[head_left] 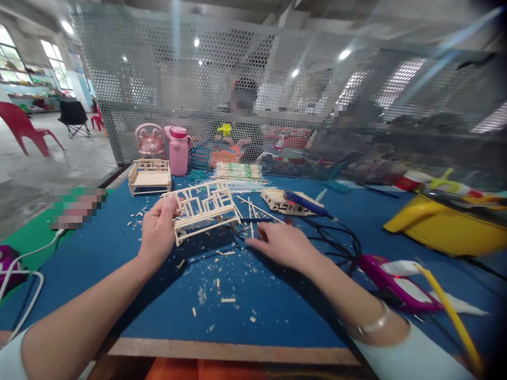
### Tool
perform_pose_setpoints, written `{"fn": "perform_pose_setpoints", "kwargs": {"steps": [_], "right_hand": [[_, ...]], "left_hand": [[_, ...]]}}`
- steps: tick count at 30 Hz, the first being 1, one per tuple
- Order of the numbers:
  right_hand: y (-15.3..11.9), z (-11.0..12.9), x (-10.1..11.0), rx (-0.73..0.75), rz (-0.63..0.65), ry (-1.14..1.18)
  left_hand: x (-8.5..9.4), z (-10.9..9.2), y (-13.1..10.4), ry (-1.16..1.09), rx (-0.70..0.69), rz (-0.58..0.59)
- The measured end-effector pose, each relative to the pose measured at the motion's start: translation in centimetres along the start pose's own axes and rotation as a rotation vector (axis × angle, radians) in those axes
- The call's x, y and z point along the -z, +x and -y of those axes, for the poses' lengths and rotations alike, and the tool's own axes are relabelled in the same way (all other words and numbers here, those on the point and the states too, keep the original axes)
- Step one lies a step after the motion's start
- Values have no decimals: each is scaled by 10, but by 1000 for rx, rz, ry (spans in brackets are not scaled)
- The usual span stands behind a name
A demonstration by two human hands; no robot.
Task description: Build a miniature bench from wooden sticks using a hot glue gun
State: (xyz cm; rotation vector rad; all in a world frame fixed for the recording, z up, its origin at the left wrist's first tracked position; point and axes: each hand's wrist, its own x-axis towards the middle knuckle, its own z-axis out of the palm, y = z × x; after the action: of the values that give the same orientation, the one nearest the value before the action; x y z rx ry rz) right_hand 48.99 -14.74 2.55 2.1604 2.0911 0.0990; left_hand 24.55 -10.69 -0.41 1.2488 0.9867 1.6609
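My left hand (158,227) pinches the left end of a miniature bench frame (206,211) built from thin wooden sticks. The bench is tilted and held above the blue tabletop (277,316). My right hand (287,244) is low over the table, right of the bench, with thumb and forefinger apart and no object visible between them. Close to its fingertips lie loose wooden sticks (252,224) and a dark tool with a blue handle (259,219), partly hidden. A second stick-built bench (150,178) stands upright at the back left.
A blue glue gun (307,204) rests on another stick piece (273,199), its cables trailing right. A purple device (400,282) and yellow container (443,221) occupy the right. A pink bottle (179,153) and bundled sticks (237,171) stand before the perforated screen (166,68). Scraps litter the table.
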Motion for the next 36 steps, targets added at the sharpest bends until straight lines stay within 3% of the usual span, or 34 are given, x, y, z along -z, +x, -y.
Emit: {"fn": "perform_pose_setpoints", "kwargs": {"steps": [4, 12, 15, 18, 21, 24, 28, 31, 34, 36], "right_hand": [[-30, 8, -17, 42, 19, -8], [-19, 9, -33, 50, -154, -107], [-21, 6, -22, -109, -253, -77], [-36, -7, 3, -324, -452, 0], [-62, -21, 26, -384, -565, -48], [-89, -23, 23, -368, -489, -209], [-112, -8, -17, -245, -368, -235], [-111, 6, -42, -139, -266, -126], [-99, 6, -40, -71, -149, 14], [-87, -7, -28, -117, -124, 82]], "left_hand": [[0, 0, 0, -8, 4, 0], [0, -1, -1, 25, -10, 18], [1, -3, -1, 32, 2, 4], [1, -5, -1, 30, 0, 3], [1, -3, -1, 22, -7, 11], [0, -1, -1, 27, -10, 11], [-1, 0, -4, 55, -8, 23], [-3, -1, -6, 78, -11, 43], [-3, -3, -7, 106, -2, 62], [-3, -2, -7, 118, -1, 69]]}}
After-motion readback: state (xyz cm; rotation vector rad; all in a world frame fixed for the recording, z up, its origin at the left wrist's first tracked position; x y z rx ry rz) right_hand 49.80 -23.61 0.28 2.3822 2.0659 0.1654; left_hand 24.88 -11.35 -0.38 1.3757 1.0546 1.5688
